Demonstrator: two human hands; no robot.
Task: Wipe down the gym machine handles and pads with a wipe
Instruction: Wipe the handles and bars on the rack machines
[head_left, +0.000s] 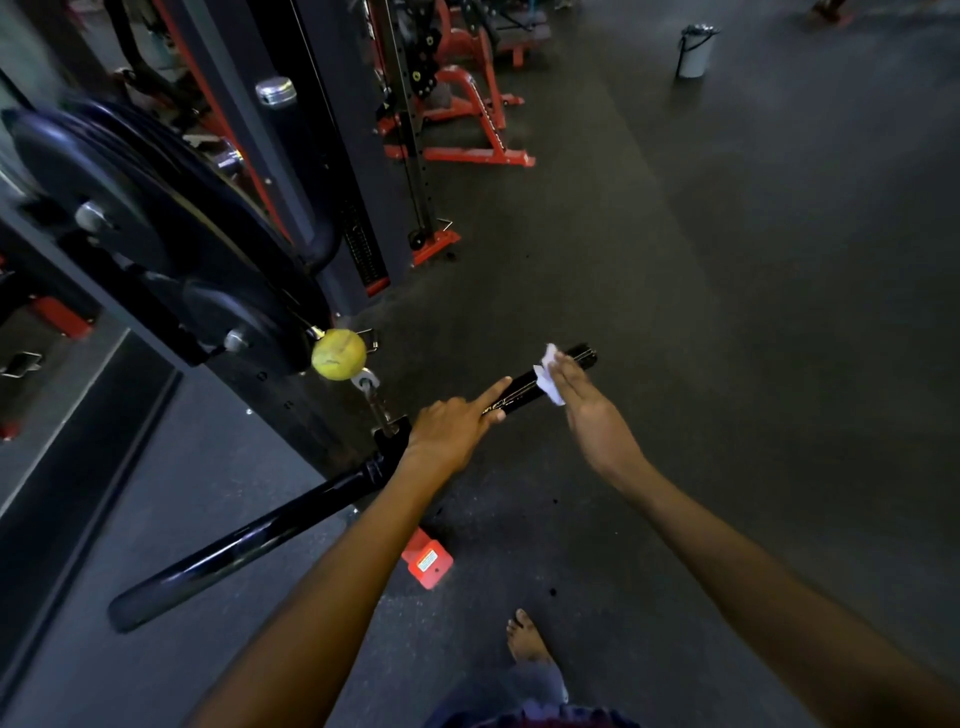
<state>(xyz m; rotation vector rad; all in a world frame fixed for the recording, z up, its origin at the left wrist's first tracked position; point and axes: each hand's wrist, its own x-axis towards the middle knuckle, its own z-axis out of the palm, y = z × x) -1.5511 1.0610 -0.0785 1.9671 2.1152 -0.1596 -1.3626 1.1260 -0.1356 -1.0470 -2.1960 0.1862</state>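
Pressing white wipe (549, 378) on black bar (524, 389), right hand (587, 402), left hand (454, 423) gripping

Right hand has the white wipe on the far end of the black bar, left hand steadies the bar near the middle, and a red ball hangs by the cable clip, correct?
Nearly: the head view shows the ball is yellow, not red. Otherwise correct: right hand, white wipe, black bar, left hand.

The long bar (249, 540) running from lower left toward the centre looks like glossy black metal, with bright streaks along it. Its far grip end (582, 356) is duller and ribbed. The wipe (548, 374) pressed on it is thin, white and crumpled, paper or cloth. The ball (338, 354) looks fuzzy and yellow. Upper left, the weight plates (130, 208) are smooth, semi-gloss black. The floor (727, 260) is matt, grainy, dark grey.
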